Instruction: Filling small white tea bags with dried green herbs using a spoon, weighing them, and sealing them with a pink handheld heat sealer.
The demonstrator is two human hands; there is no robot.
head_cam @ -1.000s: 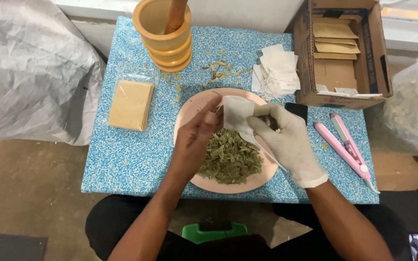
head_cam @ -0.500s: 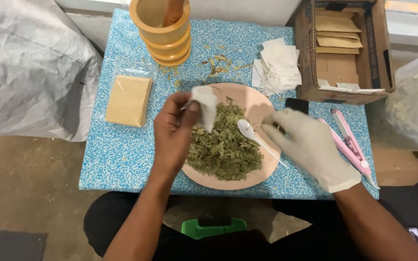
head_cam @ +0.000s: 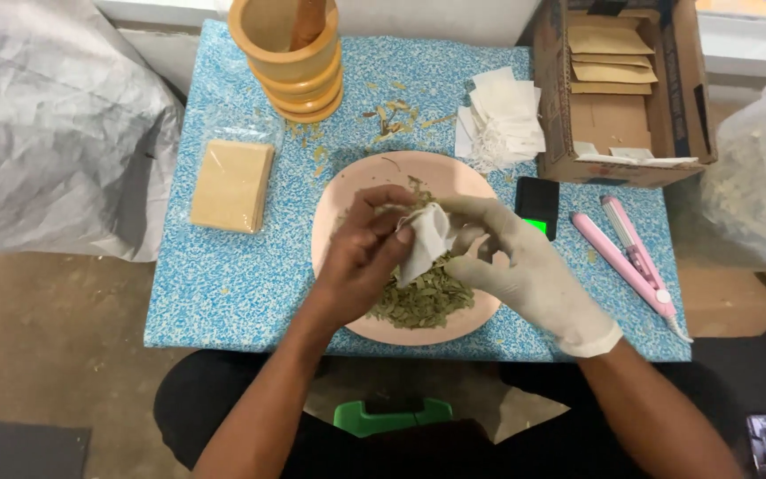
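Observation:
My bare left hand (head_cam: 361, 253) pinches a small white paper bag (head_cam: 425, 239) above a pink plate (head_cam: 334, 208). My right hand (head_cam: 525, 270), in a white glove, meets it from the right, its fingertips on the same bag's edge. Both hands hover over a heap of dried green leaves (head_cam: 423, 302) on the plate. The spoon seen earlier is hidden.
A blue patterned table (head_cam: 223, 293) holds a wooden mortar (head_cam: 290, 53) with pestle (head_cam: 308, 18), a tan packet (head_cam: 232, 182), a stack of white bags (head_cam: 503, 120), a cardboard box (head_cam: 622, 89), a small black scale (head_cam: 536, 200) and a pink clamp tool (head_cam: 631, 257). Grey sack (head_cam: 46, 133) lies left.
My right hand moved left from the plate's right edge to the bag. My left hand shifted slightly right and lower with the bag, so both hands now meet over the leaves.

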